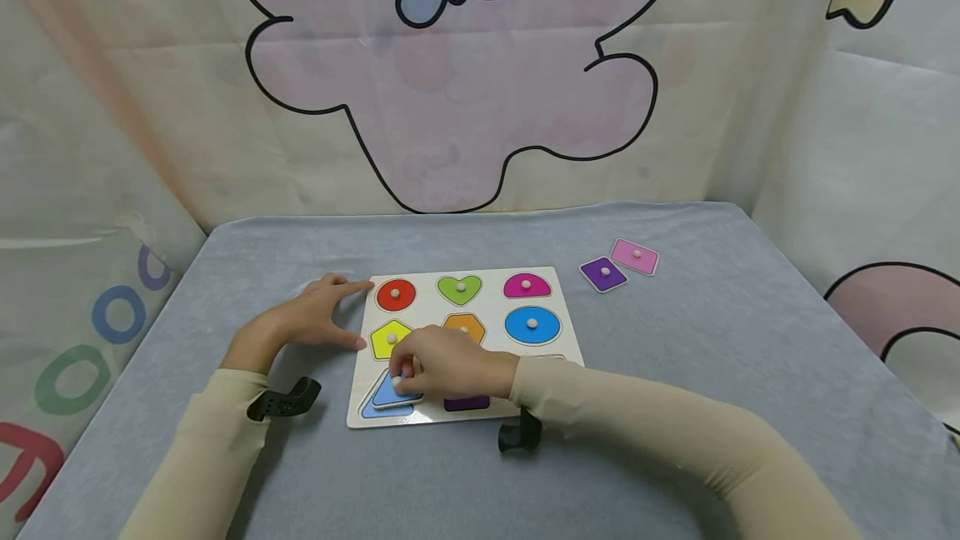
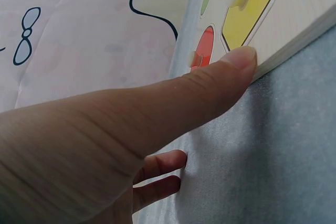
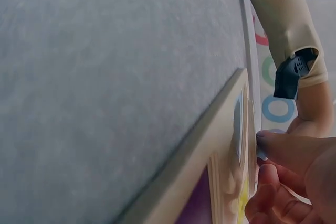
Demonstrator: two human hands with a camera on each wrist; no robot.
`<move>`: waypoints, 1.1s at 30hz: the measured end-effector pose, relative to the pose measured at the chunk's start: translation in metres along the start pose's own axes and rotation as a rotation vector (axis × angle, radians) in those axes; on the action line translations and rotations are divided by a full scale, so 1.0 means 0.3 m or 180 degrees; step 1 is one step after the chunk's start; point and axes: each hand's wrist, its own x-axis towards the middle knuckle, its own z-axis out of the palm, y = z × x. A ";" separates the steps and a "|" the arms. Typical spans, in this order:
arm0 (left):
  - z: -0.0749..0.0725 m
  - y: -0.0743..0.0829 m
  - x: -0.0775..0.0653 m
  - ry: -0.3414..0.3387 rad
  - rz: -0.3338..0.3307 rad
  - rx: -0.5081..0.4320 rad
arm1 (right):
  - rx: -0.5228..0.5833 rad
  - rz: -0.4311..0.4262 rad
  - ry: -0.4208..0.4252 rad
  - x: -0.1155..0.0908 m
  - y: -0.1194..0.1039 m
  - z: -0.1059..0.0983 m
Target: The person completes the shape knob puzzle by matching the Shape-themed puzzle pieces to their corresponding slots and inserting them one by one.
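Note:
A white knobbed shape-puzzle board lies on the table. My right hand pinches the knob of a blue triangle piece at the board's near left corner. The piece sits askew over the triangular recess, whose blue floor shows below it. In the right wrist view the piece appears edge-on, raised above the board face. My left hand has its thumb and index finger spread against the board's left edge. In the left wrist view, the thumb touches that edge near the yellow pentagon.
A purple piece and a pink rectangle piece lie beyond the board to the right. On the board are a red circle, green heart, magenta half-circle, blue oval and orange hexagon. Grey cloth covers the table.

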 end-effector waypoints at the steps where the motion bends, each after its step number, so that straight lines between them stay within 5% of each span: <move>1: 0.000 0.000 0.000 -0.0001 -0.0006 -0.0006 | -0.0017 -0.0011 -0.0007 0.001 -0.002 0.004; 21: 0.002 0.000 -0.002 0.0017 0.0078 -0.0023 | 0.0271 0.0017 -0.0096 0.019 -0.026 0.040; 33: -0.002 0.011 -0.009 0.0010 0.0052 -0.0022 | 0.0083 0.0046 -0.0078 0.022 -0.027 0.045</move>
